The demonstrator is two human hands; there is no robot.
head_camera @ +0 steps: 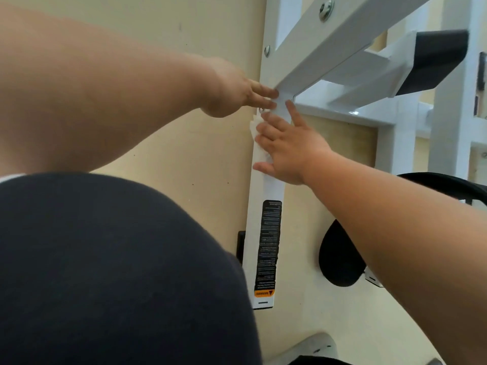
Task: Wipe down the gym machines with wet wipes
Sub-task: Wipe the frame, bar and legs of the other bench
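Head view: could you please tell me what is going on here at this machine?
A person is wiping a white gym machine. The right hand presses a white wipe flat against the upright post, above the black warning label. The left hand rests on the frame joint just above.

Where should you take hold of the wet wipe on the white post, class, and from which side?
Pinch the wipe by the crumpled edge sticking out past the post on its left, coming from the left. The rest lies flat under the right hand, offering nothing to grip.
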